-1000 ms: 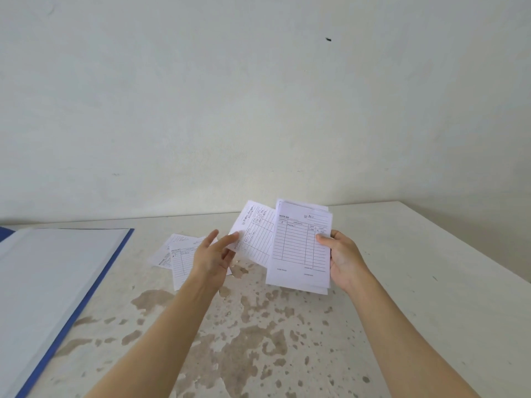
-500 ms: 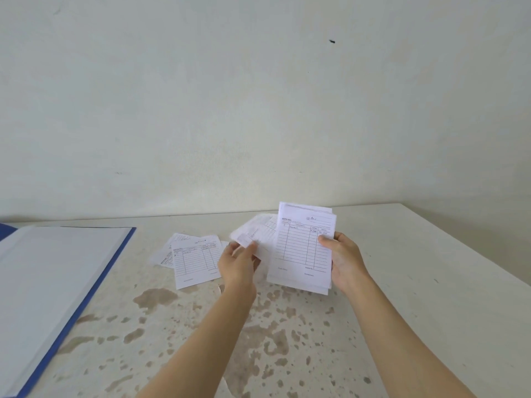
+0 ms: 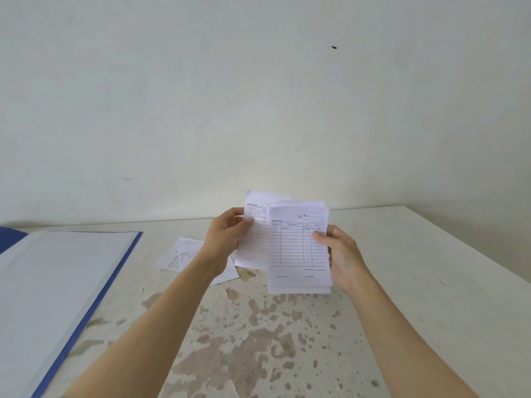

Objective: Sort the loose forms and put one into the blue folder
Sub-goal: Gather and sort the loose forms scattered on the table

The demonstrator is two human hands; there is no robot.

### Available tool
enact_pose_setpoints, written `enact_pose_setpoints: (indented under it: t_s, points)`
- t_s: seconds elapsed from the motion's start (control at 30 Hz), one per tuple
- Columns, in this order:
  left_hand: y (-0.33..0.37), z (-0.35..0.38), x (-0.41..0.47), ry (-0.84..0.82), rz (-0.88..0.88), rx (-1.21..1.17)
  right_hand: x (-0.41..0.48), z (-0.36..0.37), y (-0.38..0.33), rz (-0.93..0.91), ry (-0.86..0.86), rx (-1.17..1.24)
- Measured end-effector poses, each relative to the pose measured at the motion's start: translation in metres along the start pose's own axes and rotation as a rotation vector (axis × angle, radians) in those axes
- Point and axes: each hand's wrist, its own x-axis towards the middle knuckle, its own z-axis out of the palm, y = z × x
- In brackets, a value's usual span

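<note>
- Counter (image 3: 431, 282), pale and matt, mottled with brown blotches across its near middle, meets a plain off-white wall (image 3: 258, 96) at the back; the wall carries one small dark speck.
- The counter's right edge runs back to a far corner. Both forearms are raised over the middle, well apart from that edge.
- A blue folder (image 3: 113, 275) lies open and flat at the left, its thin blue border framing a smooth white inner page, and runs off the lower left of the view.
- The right grip (image 3: 342, 254) holds a stack of forms (image 3: 296, 254) upright, with the thumb across the front.
- The forms are rectangular white slips printed with ruled tables.
- The left grip (image 3: 227, 234) pinches a single form (image 3: 254, 245) by its upper left edge. This form is partly tucked behind the stack.
- A few loose forms (image 3: 184, 255) lie overlapping on the counter between folder and stack, partly hidden by the left forearm.
</note>
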Motion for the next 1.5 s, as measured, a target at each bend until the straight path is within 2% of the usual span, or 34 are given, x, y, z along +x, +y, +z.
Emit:
enact_pose_setpoints:
  t_s: [0.1,0.3,0.57,0.67,0.87,0.97,1.07,1.2,1.3,1.5]
  points:
    - [-0.005,0.008,-0.005,-0.042,-0.007,-0.055,0.001,0.006,0.003,0.025,-0.020,0.008]
    - [-0.012,0.017,-0.016,0.008,-0.035,-0.144,0.003,0.010,0.010,0.036,0.006,-0.005]
    - [-0.019,0.023,-0.033,0.099,-0.018,0.030,0.006,0.038,0.020,0.035,0.028,-0.095]
    - [-0.022,0.002,-0.033,0.176,-0.051,0.100,0.006,0.062,0.027,0.025,-0.021,-0.146]
    - [-0.017,-0.077,-0.028,0.274,-0.163,0.077,0.015,0.120,0.041,0.035,-0.207,-0.190]
    - [-0.021,-0.125,-0.028,0.381,-0.178,0.136,0.022,0.146,0.057,0.024,-0.200,-0.307]
    - [-0.029,-0.168,-0.029,0.512,-0.177,0.211,0.033,0.160,0.078,-0.050,-0.109,-0.501]
    - [-0.040,-0.202,-0.029,0.589,-0.184,0.269,0.043,0.168,0.101,-0.200,0.039,-1.058]
    - [-0.046,-0.211,-0.027,0.595,-0.187,0.252,0.043,0.174,0.109,-0.199,0.071,-1.368]
    - [-0.052,-0.213,-0.025,0.571,-0.163,0.273,0.046,0.185,0.111,-0.140,0.027,-1.459]
